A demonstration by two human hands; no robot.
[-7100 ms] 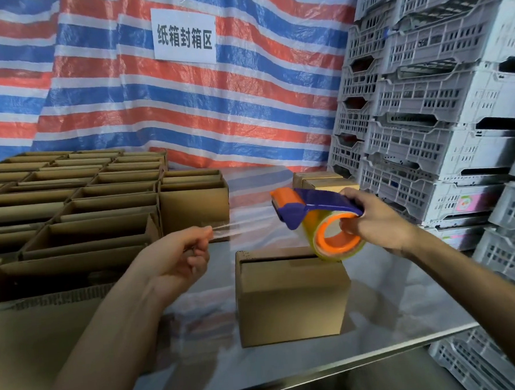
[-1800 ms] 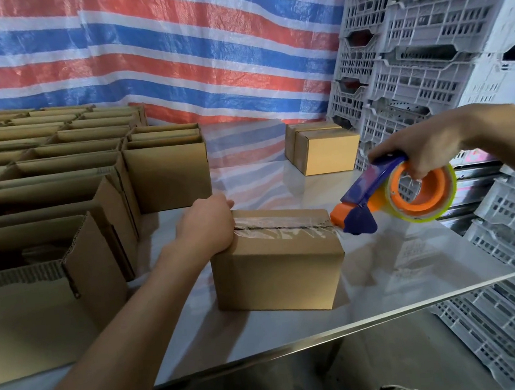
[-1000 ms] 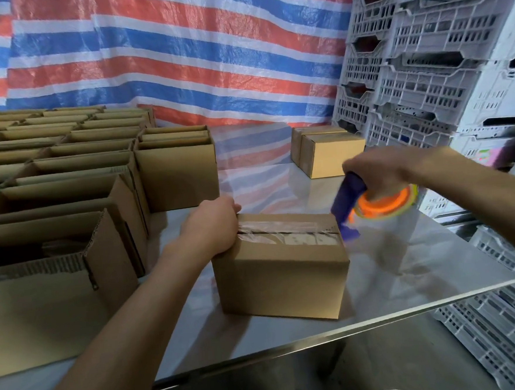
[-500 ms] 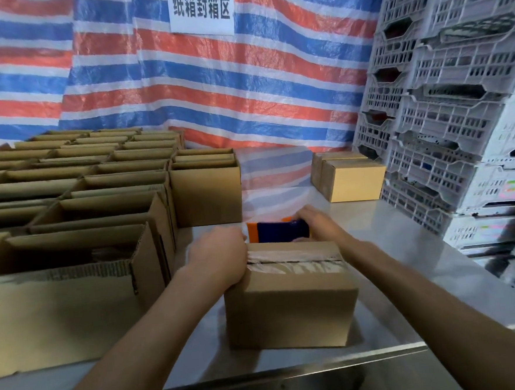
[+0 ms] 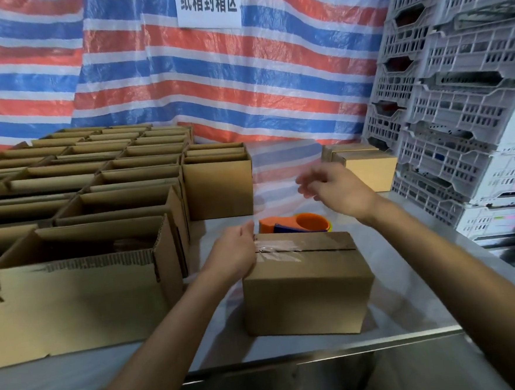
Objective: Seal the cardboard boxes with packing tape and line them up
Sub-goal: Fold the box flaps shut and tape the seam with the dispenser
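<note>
A closed cardboard box (image 5: 306,295) sits near the table's front edge, with clear tape along its top seam. My left hand (image 5: 234,254) rests against its top left corner, fingers bent over the tape end. The blue and orange tape dispenser (image 5: 298,223) lies on the table just behind the box. My right hand (image 5: 335,188) hovers above and behind the dispenser, fingers spread and holding nothing; it looks blurred. Two sealed boxes (image 5: 367,166) stand at the back right.
Several open, untaped cardboard boxes (image 5: 98,206) fill the left half of the steel table (image 5: 410,300). Stacked grey plastic crates (image 5: 463,104) rise on the right. A striped tarp (image 5: 211,76) hangs behind.
My right hand has set the tape dispenser down behind the box, let go of it and lifted away. The left hand has stayed on the box's left corner.
</note>
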